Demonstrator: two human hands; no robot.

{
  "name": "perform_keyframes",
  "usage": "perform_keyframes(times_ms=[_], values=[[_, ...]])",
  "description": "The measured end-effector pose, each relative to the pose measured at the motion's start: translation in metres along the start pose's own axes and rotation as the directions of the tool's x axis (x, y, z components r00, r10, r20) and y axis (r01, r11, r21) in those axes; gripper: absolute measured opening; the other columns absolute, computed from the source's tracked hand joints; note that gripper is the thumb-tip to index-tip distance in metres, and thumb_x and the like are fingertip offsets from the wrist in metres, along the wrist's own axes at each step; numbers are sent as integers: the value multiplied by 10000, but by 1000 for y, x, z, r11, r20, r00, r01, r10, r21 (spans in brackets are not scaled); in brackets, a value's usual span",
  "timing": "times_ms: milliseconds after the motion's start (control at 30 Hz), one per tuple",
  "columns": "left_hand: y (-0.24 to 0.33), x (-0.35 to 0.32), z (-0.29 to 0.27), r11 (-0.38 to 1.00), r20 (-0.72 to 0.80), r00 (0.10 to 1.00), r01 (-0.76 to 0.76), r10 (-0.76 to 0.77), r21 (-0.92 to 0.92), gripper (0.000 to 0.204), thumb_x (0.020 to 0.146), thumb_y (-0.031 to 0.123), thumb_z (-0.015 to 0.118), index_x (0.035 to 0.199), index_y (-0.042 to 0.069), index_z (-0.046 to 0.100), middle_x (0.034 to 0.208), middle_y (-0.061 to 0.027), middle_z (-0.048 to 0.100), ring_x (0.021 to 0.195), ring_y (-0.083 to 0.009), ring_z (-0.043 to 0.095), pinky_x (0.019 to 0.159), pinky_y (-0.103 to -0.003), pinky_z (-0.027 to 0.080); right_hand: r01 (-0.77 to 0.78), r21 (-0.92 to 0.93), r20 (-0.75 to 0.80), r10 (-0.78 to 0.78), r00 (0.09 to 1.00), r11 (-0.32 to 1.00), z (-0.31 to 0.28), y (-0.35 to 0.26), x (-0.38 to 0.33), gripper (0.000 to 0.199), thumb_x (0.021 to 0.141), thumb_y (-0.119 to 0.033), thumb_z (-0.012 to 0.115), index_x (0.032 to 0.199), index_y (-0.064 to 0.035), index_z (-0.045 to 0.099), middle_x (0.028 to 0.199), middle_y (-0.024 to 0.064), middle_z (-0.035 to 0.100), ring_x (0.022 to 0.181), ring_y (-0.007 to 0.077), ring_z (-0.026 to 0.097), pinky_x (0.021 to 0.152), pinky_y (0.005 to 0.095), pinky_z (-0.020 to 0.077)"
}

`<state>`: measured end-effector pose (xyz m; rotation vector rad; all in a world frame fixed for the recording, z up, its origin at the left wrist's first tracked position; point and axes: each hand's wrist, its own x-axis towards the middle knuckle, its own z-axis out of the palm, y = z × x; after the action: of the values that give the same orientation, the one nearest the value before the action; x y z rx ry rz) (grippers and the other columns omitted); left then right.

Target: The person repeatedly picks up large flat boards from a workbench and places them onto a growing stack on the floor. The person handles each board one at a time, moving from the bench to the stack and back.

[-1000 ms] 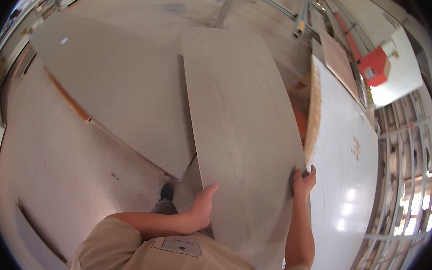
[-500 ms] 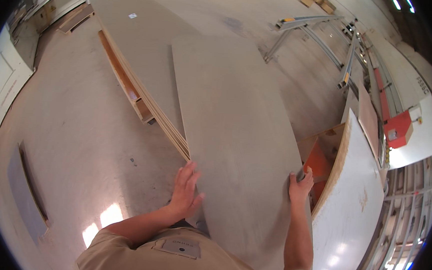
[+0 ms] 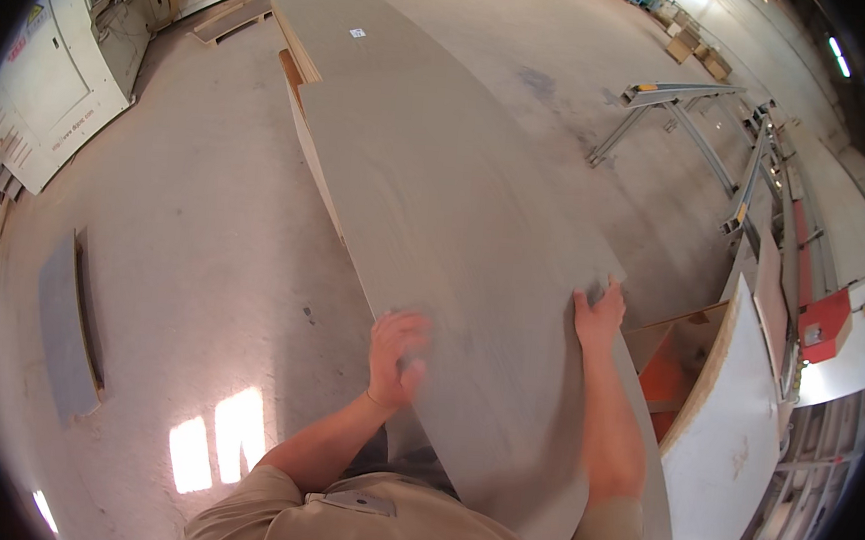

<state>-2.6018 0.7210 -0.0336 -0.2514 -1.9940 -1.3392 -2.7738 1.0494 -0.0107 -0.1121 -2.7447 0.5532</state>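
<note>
A long grey-brown board (image 3: 436, 220) stretches away from my body, lying over another grey board (image 3: 370, 15) that carries a small white label at its far end. My left hand (image 3: 396, 356) is at the board's left edge, its bent fingers blurred by motion, so I cannot tell whether they hold it. Along the right side, my right hand (image 3: 600, 317) is closed at the board's edge, thumb on the near side and fingers partly hidden.
A white-faced panel (image 3: 721, 451) leans at the right, beside an orange piece (image 3: 661, 371). Metal rails on legs (image 3: 685, 95) stand beyond. At the left are a loose grey panel (image 3: 66, 325) on the floor and a white machine cabinet (image 3: 70, 74).
The long board has shifted left over the stack, covering most of the layered edges seen before. Both hands have moved with it, and the view has turned left.
</note>
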Motion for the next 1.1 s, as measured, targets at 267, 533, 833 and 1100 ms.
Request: perform_keyframes(times_ms=[267,533,833,1100], values=[[-111,81,-11,998,-159,985,60,-64,-26,227,841,257,613,988,84,622,1114,-93,674,1153,-337,591,1085,-507,357,167,-68,81,-161,984,984,98,-70,106,781,831,-366,696,1443,25,408,1413,283,488,1342,433,425,1132,495,317],[-247,179,-44,933,-108,984,167,-140,320,245,814,-3,549,1021,55,666,1089,-129,670,1113,-317,622,978,-417,485,274,187,267,-318,910,943,145,-150,163,717,881,-316,646,1481,-27,380,1516,259,371,1405,431,337,1172,497,266],[-346,260,-78,847,62,983,119,-176,518,401,841,34,558,1236,8,620,1326,-197,597,1275,-358,523,1093,-430,399,88,-306,-106,-126,986,948,-33,74,-27,437,813,-122,609,1249,-96,579,1384,227,486,1277,445,452,1089,615,303],[-273,233,-45,497,127,923,76,-362,864,635,949,271,557,1466,-38,354,1509,-233,396,1413,-397,342,1157,-510,278,-891,-453,-463,855,235,0,-278,263,-413,465,997,-288,442,1411,-79,477,1499,137,439,1410,305,375,1131,464,345]])
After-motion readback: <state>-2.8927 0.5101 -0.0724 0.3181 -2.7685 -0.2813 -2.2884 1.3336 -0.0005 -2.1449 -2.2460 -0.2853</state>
